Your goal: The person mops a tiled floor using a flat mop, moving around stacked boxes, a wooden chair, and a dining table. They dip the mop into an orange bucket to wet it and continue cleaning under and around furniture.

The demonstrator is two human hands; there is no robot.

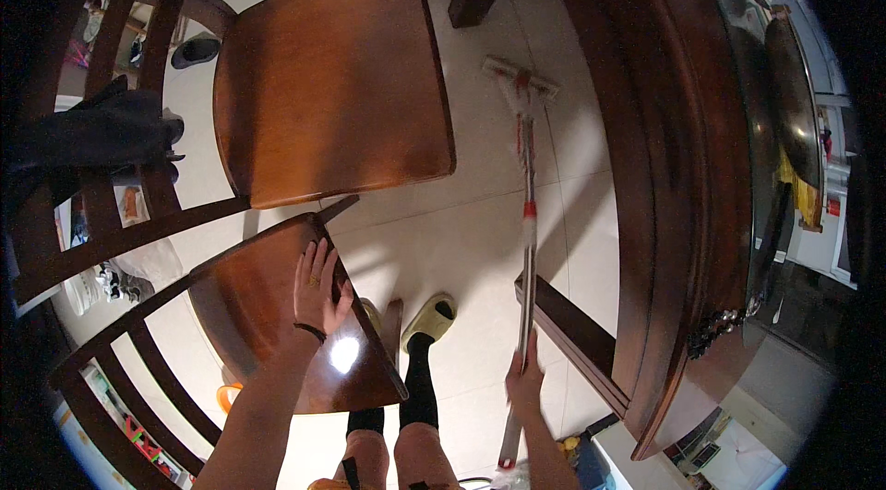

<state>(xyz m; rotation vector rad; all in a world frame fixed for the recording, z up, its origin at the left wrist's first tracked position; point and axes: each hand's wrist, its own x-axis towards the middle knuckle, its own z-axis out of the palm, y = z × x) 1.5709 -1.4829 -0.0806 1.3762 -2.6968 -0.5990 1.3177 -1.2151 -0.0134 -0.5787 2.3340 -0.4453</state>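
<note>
My right hand [526, 379] is closed around the metal pole of a floor squeegee or flat mop [529, 241], low on its shaft. The pole has red joints, and its wide head [521, 77] lies on the tiled floor beside the dining table. My left hand [318, 286] rests with spread fingers on the front edge of a tilted wooden chair's seat [256, 310]; a dark band is around the wrist. A second wooden chair [332, 82] stands beyond it, farther up the view.
The dark wooden table [664, 178] runs down the right side, with a leg [574, 338] near my right hand. My slippered feet [429, 317] stand between chair and table. Black cloth [90, 137] hangs on the far chair's back. A dark slipper [196, 52] lies behind that chair.
</note>
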